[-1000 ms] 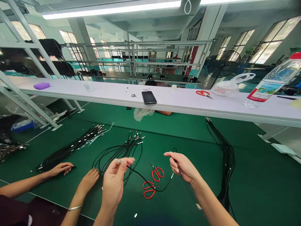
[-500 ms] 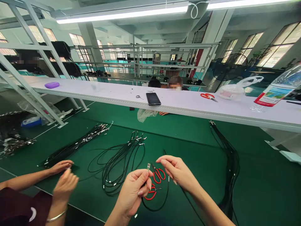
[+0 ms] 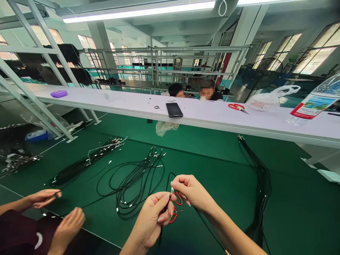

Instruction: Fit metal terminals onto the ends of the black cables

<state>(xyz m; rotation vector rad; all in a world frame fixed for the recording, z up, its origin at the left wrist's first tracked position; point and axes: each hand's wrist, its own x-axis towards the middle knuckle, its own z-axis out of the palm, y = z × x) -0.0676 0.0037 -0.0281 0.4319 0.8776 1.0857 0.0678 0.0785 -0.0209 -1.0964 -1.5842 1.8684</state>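
Observation:
My left hand (image 3: 155, 217) is closed around a thin black cable (image 3: 160, 232), which hangs below the fist. At its upper end sits a small metal connector (image 3: 172, 190), with the thumb and forefinger of my right hand (image 3: 195, 194) pinched on it. Another black length of cable (image 3: 209, 228) runs from beneath my right hand toward the lower right; whether it is the same cable cannot be seen. Behind my fingertips, partly covered, lie red-handled snips (image 3: 179, 199) and a second red-handled pair (image 3: 174, 214) on the green table.
Loosely coiled black cables (image 3: 127, 187) lie left of my hands, a straight bundle (image 3: 87, 161) beyond. Another bundle (image 3: 259, 173) lies at right. A co-worker's hands (image 3: 70, 225) handle cable at left. Across the back, a white shelf (image 3: 127, 105) carries a phone (image 3: 174, 109) and bottle (image 3: 313, 104).
My right hand has moved left and down and now pinches the connector at my left hand. The co-worker's hands at left have moved apart, with cable stretched near them.

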